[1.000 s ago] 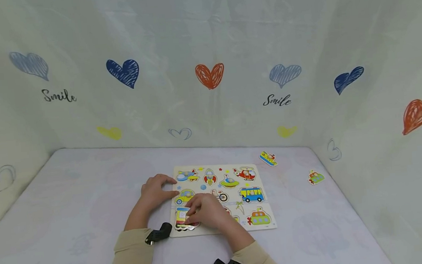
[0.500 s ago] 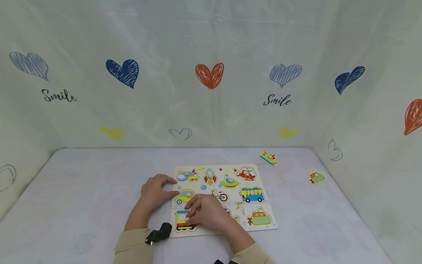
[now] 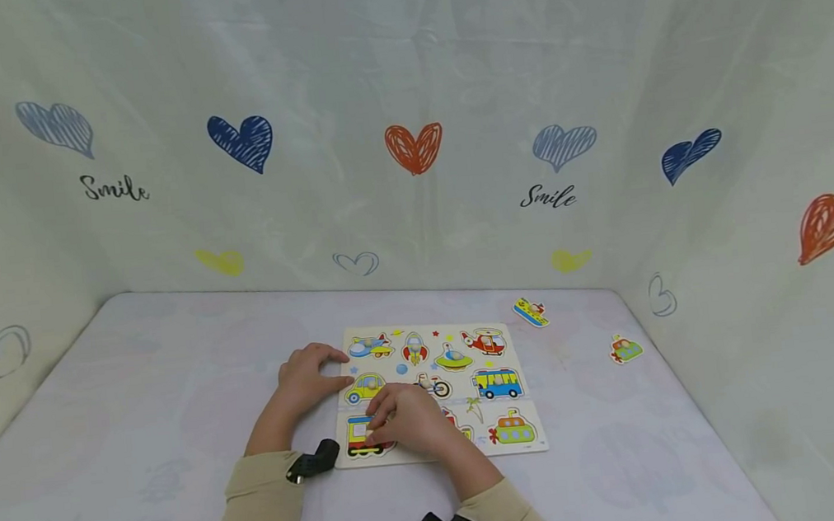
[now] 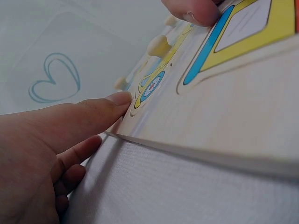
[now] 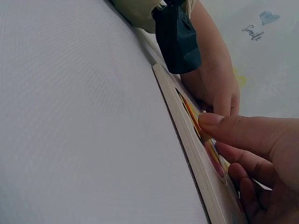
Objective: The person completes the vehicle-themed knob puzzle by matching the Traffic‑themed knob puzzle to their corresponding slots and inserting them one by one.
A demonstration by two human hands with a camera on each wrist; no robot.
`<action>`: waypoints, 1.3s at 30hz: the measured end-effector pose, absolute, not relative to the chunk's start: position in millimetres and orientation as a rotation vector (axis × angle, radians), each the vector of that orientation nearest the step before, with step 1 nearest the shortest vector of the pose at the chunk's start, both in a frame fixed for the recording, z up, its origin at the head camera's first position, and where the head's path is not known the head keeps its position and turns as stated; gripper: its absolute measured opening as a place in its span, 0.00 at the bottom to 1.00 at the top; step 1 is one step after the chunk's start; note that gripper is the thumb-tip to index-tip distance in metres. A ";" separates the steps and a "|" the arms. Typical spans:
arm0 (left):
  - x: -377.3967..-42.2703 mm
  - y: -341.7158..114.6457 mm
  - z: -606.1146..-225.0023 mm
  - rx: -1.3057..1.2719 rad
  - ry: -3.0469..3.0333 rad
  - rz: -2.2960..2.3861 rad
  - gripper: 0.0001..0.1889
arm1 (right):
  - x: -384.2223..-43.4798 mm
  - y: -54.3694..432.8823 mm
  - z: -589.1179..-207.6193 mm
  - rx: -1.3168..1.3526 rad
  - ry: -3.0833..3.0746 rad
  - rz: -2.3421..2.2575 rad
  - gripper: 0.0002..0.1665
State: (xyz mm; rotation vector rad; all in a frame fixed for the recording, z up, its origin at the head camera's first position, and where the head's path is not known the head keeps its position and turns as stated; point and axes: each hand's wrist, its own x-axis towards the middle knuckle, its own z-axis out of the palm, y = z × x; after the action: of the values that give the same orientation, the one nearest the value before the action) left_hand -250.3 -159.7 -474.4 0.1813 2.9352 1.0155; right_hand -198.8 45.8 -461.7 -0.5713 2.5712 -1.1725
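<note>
A wooden peg puzzle board (image 3: pixel 434 455) with vehicle pieces lies on the table. My right hand (image 3: pixel 412 416) is over its lower left corner, thumb and fingers pinching the train piece (image 3: pixel 358 437); its knob is hidden behind the fingers. The train piece lies flush in its outline. At the board's left edge my left hand (image 3: pixel 307 379) rests with thumb and index finger spread, touching the rim beside the yellow car piece (image 3: pixel 364 388). In the left wrist view the thumb (image 4: pixel 117 100) lies against the board's edge, the other fingers lower beside it.
A ship piece (image 3: pixel 531 312) lies on the table beyond the board's upper right corner. Farther right is a loose green submarine piece (image 3: pixel 626 349). A curtain (image 3: pixel 413 211) printed with hearts stands behind the table (image 3: pixel 174 381).
The train piece, a second ago slightly off its outline, has dropped into it under my right fingers. The left hand stays at the board's edge.
</note>
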 end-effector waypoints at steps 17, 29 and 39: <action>-250.8 -159.2 -473.0 0.189 2.926 1.022 0.18 | -205.2 58.0 -461.9 -0.577 2.416 -1.319 0.05; -249.5 -158.4 -473.5 0.171 2.920 1.049 0.18 | -209.2 80.3 -447.0 -0.615 2.278 -1.453 0.13; -251.2 -159.0 -476.0 0.162 2.929 1.034 0.19 | -219.9 123.2 -431.2 -0.425 2.349 -1.627 0.18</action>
State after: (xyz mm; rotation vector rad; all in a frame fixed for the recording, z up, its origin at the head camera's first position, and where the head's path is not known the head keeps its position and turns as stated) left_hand -251.2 -159.0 -476.0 0.1621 2.9289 1.0339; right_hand -219.9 123.2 -431.2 -0.4254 2.3488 -1.6268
